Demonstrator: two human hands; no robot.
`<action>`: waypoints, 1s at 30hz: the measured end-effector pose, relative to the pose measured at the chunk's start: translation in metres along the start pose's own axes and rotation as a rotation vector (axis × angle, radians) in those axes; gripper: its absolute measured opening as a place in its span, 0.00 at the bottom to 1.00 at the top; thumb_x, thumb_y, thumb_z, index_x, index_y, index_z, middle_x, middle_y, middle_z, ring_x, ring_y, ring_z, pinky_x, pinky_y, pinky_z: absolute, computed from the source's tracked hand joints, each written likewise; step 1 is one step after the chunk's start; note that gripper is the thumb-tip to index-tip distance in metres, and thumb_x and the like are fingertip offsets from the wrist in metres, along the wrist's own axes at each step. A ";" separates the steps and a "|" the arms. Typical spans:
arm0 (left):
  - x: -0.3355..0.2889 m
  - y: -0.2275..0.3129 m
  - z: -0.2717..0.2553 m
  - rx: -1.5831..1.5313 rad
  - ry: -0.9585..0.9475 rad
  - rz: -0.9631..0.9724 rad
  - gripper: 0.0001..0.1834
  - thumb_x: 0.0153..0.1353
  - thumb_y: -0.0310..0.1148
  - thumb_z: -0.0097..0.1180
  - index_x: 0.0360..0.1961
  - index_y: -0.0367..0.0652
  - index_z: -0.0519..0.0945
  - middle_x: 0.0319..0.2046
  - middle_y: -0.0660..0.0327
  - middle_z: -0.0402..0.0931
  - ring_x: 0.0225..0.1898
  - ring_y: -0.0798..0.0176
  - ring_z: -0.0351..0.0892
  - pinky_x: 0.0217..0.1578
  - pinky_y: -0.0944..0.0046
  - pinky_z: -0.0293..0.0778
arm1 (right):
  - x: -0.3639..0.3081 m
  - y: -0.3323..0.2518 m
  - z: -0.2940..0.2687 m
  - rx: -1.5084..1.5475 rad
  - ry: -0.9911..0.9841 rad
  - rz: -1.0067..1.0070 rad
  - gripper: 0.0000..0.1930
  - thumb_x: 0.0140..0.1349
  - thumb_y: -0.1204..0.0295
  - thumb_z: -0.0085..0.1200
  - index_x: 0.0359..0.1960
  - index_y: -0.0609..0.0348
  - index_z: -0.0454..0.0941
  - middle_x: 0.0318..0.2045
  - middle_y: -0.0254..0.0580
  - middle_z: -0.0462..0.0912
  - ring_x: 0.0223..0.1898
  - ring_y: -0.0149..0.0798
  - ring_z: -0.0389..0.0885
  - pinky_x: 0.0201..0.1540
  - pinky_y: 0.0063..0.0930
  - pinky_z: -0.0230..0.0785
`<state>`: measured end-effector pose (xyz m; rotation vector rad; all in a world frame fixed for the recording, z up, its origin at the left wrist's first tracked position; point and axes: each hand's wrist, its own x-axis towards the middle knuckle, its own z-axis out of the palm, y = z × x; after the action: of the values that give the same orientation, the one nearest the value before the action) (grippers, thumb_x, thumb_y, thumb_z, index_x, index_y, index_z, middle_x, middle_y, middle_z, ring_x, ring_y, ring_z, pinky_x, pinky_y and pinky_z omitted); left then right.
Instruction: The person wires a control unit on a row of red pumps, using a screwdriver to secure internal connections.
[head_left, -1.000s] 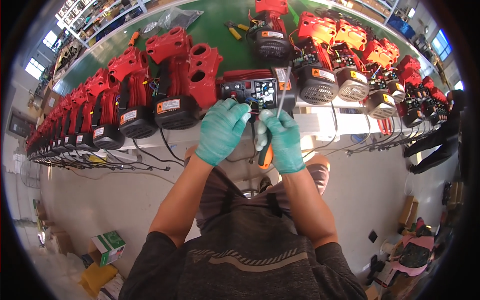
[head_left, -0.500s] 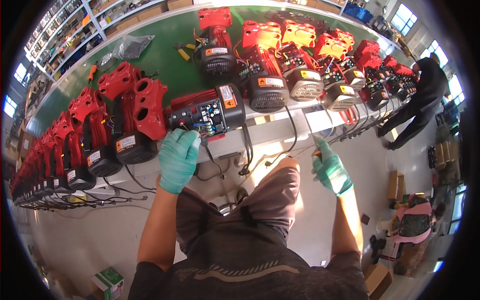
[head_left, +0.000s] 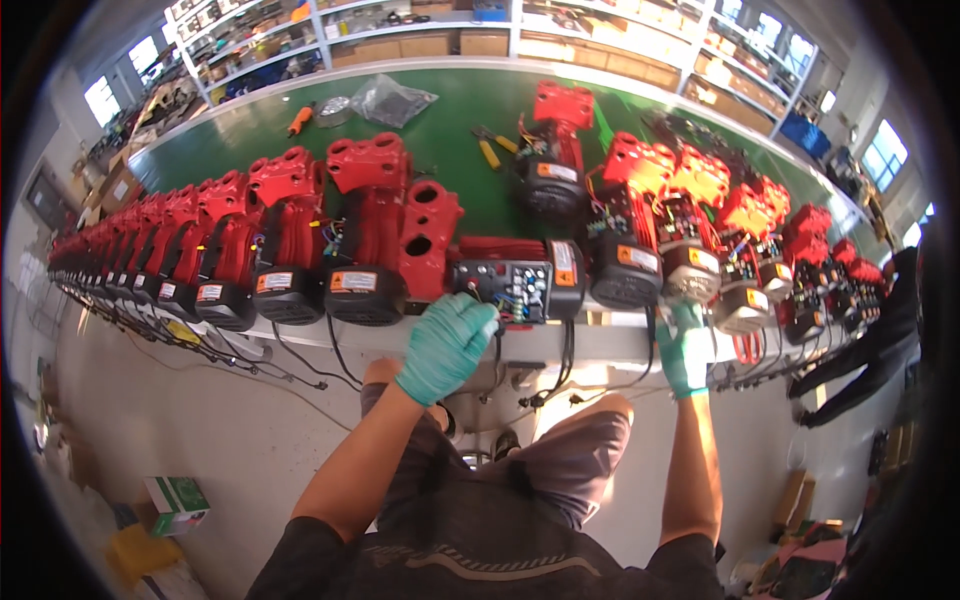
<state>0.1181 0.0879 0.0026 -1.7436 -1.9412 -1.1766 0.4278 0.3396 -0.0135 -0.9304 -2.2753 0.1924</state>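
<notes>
A red power unit (head_left: 515, 272) lies on its side at the front edge of the green bench (head_left: 450, 140), its open face showing a circuit board and coloured wires. My left hand (head_left: 447, 345), in a green glove, curls against that open face by the wires. My right hand (head_left: 684, 345), also gloved, rests on the white bench edge below an upright red unit with a grey motor (head_left: 688, 268). Whether it holds anything is hidden. Black cables (head_left: 565, 365) hang from the bench between my hands.
A long row of red units (head_left: 200, 250) runs left along the bench, and more stand to the right (head_left: 790, 245). Yellow-handled pliers (head_left: 488, 150) and a plastic bag (head_left: 392, 98) lie further back. Red-handled cutters (head_left: 745, 348) hang at the edge. Another person's dark sleeve (head_left: 865, 345) reaches in from the right.
A second ago both hands worked together at the open unit, the right with an orange-handled tool. The right hand has swung out right to the bench edge; the left stays at the unit.
</notes>
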 end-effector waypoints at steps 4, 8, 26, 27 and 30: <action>-0.004 -0.003 0.000 -0.006 -0.012 0.035 0.09 0.60 0.31 0.67 0.43 0.46 0.85 0.37 0.58 0.80 0.38 0.49 0.80 0.39 0.50 0.77 | -0.001 -0.012 -0.009 0.013 0.059 0.040 0.11 0.61 0.81 0.58 0.46 0.65 0.82 0.45 0.55 0.84 0.45 0.56 0.84 0.50 0.42 0.77; -0.008 -0.006 0.004 -0.017 -0.059 0.101 0.13 0.57 0.32 0.67 0.43 0.46 0.84 0.38 0.60 0.80 0.36 0.51 0.80 0.37 0.51 0.77 | 0.076 -0.098 -0.043 0.298 0.040 0.152 0.07 0.72 0.80 0.54 0.47 0.63 0.84 0.39 0.47 0.85 0.34 0.36 0.83 0.41 0.32 0.77; -0.005 -0.010 0.002 -0.128 -0.150 0.073 0.18 0.53 0.36 0.66 0.46 0.48 0.84 0.34 0.67 0.77 0.36 0.58 0.80 0.34 0.55 0.74 | 0.319 -0.255 0.327 0.074 -0.754 -0.951 0.26 0.64 0.60 0.64 0.62 0.54 0.78 0.61 0.54 0.78 0.60 0.61 0.79 0.64 0.46 0.74; -0.006 -0.009 0.002 -0.132 -0.154 0.072 0.18 0.53 0.36 0.66 0.46 0.48 0.84 0.34 0.67 0.77 0.36 0.58 0.80 0.34 0.55 0.74 | 0.317 -0.257 0.326 0.075 -0.757 -0.945 0.26 0.64 0.60 0.64 0.62 0.54 0.78 0.61 0.54 0.78 0.60 0.61 0.79 0.64 0.46 0.74; -0.010 -0.010 0.004 -0.121 -0.104 0.048 0.18 0.52 0.34 0.65 0.47 0.48 0.84 0.35 0.67 0.78 0.35 0.58 0.79 0.34 0.55 0.74 | 0.313 -0.273 0.302 -0.266 -0.894 -0.666 0.29 0.63 0.57 0.65 0.64 0.55 0.77 0.63 0.61 0.75 0.65 0.61 0.75 0.65 0.48 0.73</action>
<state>0.1118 0.0848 -0.0104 -1.9379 -1.9104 -1.2322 -0.0834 0.3808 0.0183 -0.1193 -3.3627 -0.0061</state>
